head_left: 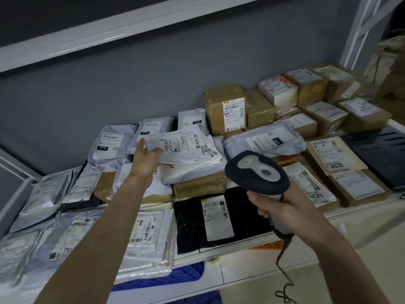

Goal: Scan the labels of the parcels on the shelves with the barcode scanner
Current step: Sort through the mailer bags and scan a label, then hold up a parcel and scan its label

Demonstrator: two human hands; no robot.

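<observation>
Right hand (277,205) grips barcode scanner (258,172), head aimed up-left, apparently at grey mailer (186,145) pinched by left hand (145,155).

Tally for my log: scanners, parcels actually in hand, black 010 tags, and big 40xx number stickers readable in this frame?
Barcode scanner, in the right hand: 1
Grey parcel, held by the left hand: 1
Black 010 tags: 2
40xx stickers (4032, 4021): 2
Total: 6

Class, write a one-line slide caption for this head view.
Left hand lifts a grey plastic mailer while right hand aims a black-and-grey barcode scanner.
</observation>
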